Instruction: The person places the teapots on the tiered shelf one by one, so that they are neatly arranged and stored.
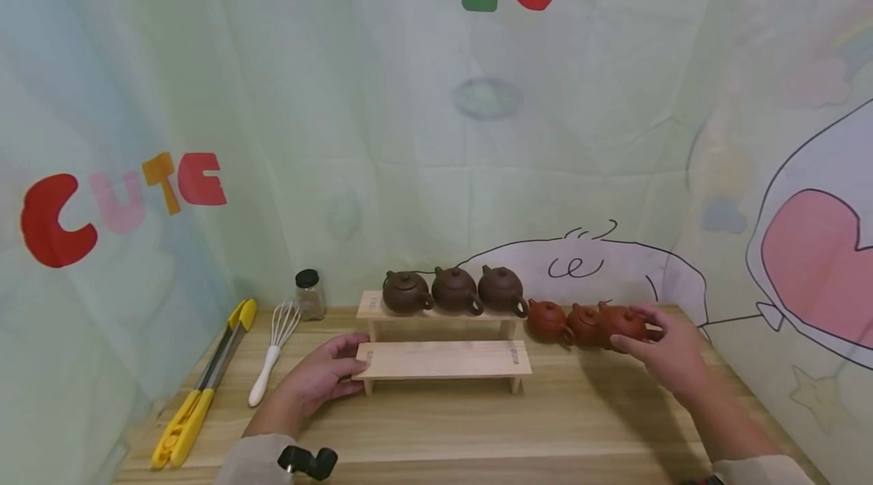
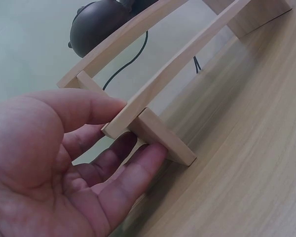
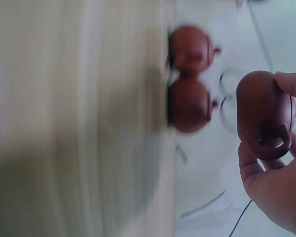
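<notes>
My left hand [image 1: 326, 377] grips the left end of the low front wooden stand [image 1: 443, 361]. In the left wrist view, the thumb lies at the board's end and fingers touch the stand's leg [image 2: 163, 136]. My right hand [image 1: 671, 352] holds a reddish-brown clay teapot [image 1: 622, 324], raised off the table in the right wrist view, its handle [image 3: 271, 148] toward the palm. Left of it, two more reddish teapots [image 1: 547, 320] [image 1: 584, 323] sit on the table. Three dark brown teapots [image 1: 405, 292] [image 1: 455, 290] [image 1: 501, 289] stand in a row on the taller back stand [image 1: 371, 305].
On the table's left side lie yellow-handled tongs [image 1: 204, 386] and a whisk with a white handle [image 1: 273, 352]. A small black-lidded jar [image 1: 310, 295] stands behind them. A printed curtain [image 1: 409, 129] hangs behind and beside the wooden table [image 1: 477, 428].
</notes>
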Demonstrator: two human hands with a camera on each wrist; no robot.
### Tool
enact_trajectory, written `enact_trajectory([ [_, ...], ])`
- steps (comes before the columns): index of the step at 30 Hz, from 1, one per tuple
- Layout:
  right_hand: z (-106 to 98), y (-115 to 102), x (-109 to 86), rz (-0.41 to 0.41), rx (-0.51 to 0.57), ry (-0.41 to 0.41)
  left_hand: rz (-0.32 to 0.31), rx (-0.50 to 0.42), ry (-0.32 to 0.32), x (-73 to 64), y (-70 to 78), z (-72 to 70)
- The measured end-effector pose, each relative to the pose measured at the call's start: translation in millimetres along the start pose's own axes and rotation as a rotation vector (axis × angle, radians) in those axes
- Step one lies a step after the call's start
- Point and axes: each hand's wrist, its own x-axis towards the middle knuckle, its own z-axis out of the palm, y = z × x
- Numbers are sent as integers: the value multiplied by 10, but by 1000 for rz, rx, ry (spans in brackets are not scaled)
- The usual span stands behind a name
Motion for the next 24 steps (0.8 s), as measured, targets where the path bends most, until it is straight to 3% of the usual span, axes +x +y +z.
enact_trajectory([
  [11, 560, -533, -456, -60, 148, -123, -6, -3, 21, 2, 8, 7],
  [16, 890, -739, -564, -105, 218, -182, -7, 1, 19, 6, -3, 10],
  [24, 1468, -1093, -620, -179, 245, -277, -3, 10, 7, 14, -17, 7],
])
